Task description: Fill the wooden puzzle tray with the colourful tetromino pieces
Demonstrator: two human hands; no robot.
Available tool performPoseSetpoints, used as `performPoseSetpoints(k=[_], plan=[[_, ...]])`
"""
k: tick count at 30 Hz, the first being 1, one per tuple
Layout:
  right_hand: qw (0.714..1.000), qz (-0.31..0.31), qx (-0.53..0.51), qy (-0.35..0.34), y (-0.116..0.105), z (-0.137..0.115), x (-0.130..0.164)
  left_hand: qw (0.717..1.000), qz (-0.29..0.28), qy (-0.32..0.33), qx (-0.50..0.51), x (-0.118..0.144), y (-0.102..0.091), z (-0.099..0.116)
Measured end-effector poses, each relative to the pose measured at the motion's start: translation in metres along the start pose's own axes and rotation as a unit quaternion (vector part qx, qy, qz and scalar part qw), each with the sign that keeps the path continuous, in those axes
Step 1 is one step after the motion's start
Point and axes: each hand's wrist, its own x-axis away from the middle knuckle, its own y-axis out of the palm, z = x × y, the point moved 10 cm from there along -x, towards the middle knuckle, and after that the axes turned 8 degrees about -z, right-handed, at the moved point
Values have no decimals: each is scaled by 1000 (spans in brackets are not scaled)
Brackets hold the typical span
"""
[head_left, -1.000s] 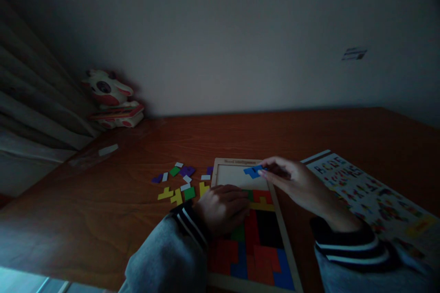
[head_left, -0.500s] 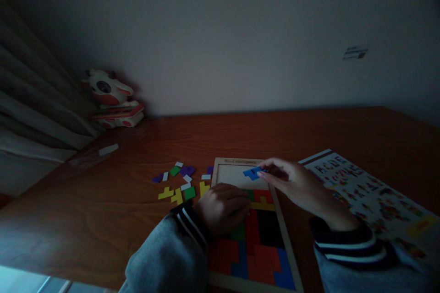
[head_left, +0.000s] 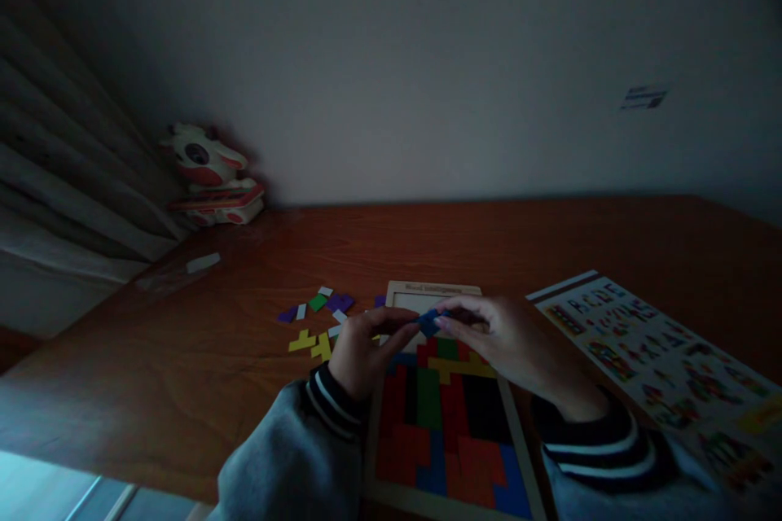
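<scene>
A wooden puzzle tray lies on the desk before me, mostly filled with red, blue, green, yellow and black blocks; its far end is bare. A blue puzzle piece is pinched above that far end between the fingertips of my left hand and my right hand. Loose pieces in purple, green, white and yellow are scattered on the desk just left of the tray, close to my left hand.
A printed pattern sheet lies to the right of the tray. A cow-shaped toy sits at the far left corner by the wall, next to a curtain. A small white slip lies on the wooden desk.
My left hand lifted off the tray's filled blocks and rose to meet the right hand; both now pinch the blue piece, which moved left and nearer to me. The view shifted slightly.
</scene>
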Motion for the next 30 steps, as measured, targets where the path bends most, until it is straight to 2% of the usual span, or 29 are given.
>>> performPoseSetpoints(k=[3,8,16,22,27,30], plan=[[1000,15,6,-7,-2,-2,-3,1000,8,-26,14,1,-8,-7],[997,65,41,-21,-13,-5,-5,998,32,-54,-20,5,-28,-17],[992,90,78,-38,-18,11,-7,996,40,-36,-68,12,-41,-30],[991,109,70,-43,-17,10,-7,996,21,-34,-84,14,-39,-26],[990,114,77,-41,-15,9,-9,991,38,-54,-117,14,-39,-20],[989,105,92,-41,-13,9,-10,994,35,-76,-71,13,-35,-23]])
